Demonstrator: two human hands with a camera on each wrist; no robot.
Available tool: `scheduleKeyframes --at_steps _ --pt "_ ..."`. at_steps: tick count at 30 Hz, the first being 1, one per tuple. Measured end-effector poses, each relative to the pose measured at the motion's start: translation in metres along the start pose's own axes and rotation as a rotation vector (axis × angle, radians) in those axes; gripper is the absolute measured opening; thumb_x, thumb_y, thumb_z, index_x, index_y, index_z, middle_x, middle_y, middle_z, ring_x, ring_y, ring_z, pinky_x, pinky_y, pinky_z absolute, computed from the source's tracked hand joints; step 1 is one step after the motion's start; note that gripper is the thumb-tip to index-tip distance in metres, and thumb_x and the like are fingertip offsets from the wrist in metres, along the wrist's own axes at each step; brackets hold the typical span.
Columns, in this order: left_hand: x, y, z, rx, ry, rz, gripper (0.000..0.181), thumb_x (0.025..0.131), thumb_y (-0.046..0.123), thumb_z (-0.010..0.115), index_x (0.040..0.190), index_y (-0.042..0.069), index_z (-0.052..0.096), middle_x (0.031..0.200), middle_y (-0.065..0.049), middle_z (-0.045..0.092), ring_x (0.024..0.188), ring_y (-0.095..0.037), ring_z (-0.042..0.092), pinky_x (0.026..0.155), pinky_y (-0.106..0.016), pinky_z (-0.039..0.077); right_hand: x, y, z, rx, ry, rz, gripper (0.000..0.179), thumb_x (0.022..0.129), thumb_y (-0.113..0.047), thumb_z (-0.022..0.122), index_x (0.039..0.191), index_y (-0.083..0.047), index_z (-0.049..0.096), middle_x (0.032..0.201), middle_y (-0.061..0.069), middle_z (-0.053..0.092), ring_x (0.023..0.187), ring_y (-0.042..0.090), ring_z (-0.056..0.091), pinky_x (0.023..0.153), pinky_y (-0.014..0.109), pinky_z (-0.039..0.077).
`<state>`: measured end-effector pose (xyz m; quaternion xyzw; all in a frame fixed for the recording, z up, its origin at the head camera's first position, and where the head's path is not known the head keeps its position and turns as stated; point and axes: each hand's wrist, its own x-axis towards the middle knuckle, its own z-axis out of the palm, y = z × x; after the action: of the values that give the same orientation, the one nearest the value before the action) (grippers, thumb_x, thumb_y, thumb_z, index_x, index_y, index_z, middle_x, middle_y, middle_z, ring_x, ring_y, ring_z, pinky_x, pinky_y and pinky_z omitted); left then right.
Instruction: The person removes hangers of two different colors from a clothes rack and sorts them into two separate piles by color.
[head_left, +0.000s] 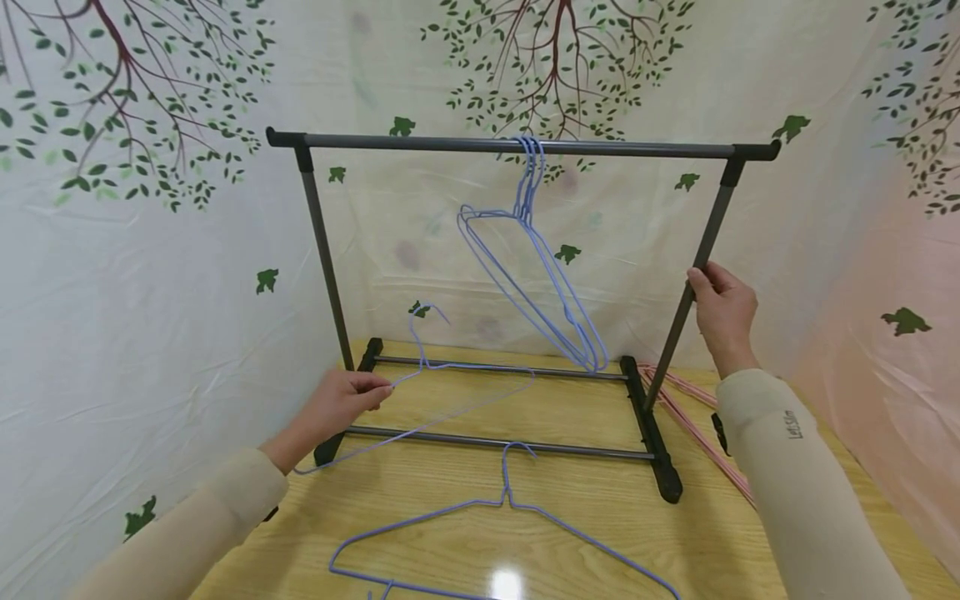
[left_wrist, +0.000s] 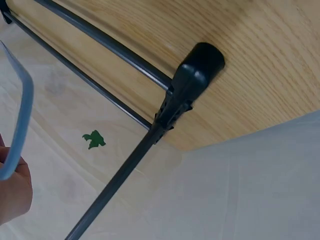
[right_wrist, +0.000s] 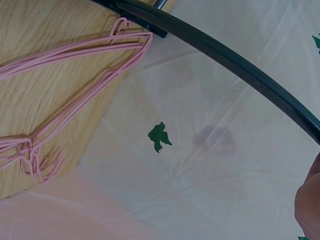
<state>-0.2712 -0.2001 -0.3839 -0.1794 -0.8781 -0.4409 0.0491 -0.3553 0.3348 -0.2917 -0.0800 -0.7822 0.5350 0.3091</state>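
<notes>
My left hand [head_left: 341,404] pinches a blue wire hanger [head_left: 422,348] by one shoulder, its hook pointing up in front of the rack's left side. The left wrist view catches part of this hand [left_wrist: 15,192] beside the blue wire [left_wrist: 25,105]. With my right hand [head_left: 727,312] I grip the right post [head_left: 682,321] of a dark clothes rack, thumb in front. Several blue hangers [head_left: 531,187] hang together near the middle of the top rail [head_left: 420,144]. Another blue hanger [head_left: 507,493] lies flat on the table in front of the rack.
Pink hangers [right_wrist: 85,100] lie bunched on the wooden table [head_left: 465,408] to the right, beyond the rack's right foot [head_left: 663,475]. Part of another blue hanger [head_left: 387,590] shows at the bottom edge. A leaf-patterned curtain [head_left: 420,250] surrounds the table.
</notes>
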Motion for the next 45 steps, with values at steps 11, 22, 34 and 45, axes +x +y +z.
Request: scheduleKeyframes --at_steps 11,22,34,45 --pt "-0.003 0.003 0.025 -0.068 -0.16 0.052 0.02 0.098 0.02 0.066 0.104 0.005 0.077 0.086 -0.004 0.071 0.075 -0.022 0.064 0.066 -0.031 0.056 -0.001 0.0 -0.001 0.015 -0.002 0.001 0.049 0.097 -0.043 0.061 0.134 -0.01 0.064 0.106 -0.009 0.068 0.083 -0.005 0.062 0.074 0.012 0.05" --pt "-0.008 0.008 0.057 -0.176 -0.319 0.053 0.019 0.098 0.015 0.064 0.102 0.001 0.076 0.076 0.0 0.067 0.071 -0.016 0.062 0.067 -0.035 0.056 0.001 -0.001 -0.002 -0.011 -0.021 0.043 0.051 0.097 -0.046 0.059 0.136 -0.014 0.063 0.12 -0.001 0.068 0.092 0.0 0.064 0.074 0.012 0.049" --pt "-0.021 0.013 0.094 -0.225 -0.423 0.069 0.017 0.097 0.014 0.065 0.099 0.002 0.077 0.075 -0.009 0.069 0.066 -0.009 0.06 0.055 -0.024 0.044 0.0 -0.001 -0.002 -0.005 -0.028 0.058 0.053 0.096 -0.048 0.06 0.137 -0.014 0.062 0.117 -0.002 0.068 0.093 0.002 0.063 0.074 0.013 0.05" --pt "-0.034 0.017 0.114 -0.333 -0.488 0.031 0.019 0.095 0.01 0.067 0.097 -0.007 0.074 0.079 -0.028 0.066 0.065 -0.007 0.059 0.06 -0.023 0.048 0.001 -0.002 -0.001 -0.011 -0.018 0.053 0.052 0.096 -0.047 0.06 0.136 -0.013 0.063 0.12 -0.001 0.068 0.091 -0.001 0.063 0.079 0.014 0.051"
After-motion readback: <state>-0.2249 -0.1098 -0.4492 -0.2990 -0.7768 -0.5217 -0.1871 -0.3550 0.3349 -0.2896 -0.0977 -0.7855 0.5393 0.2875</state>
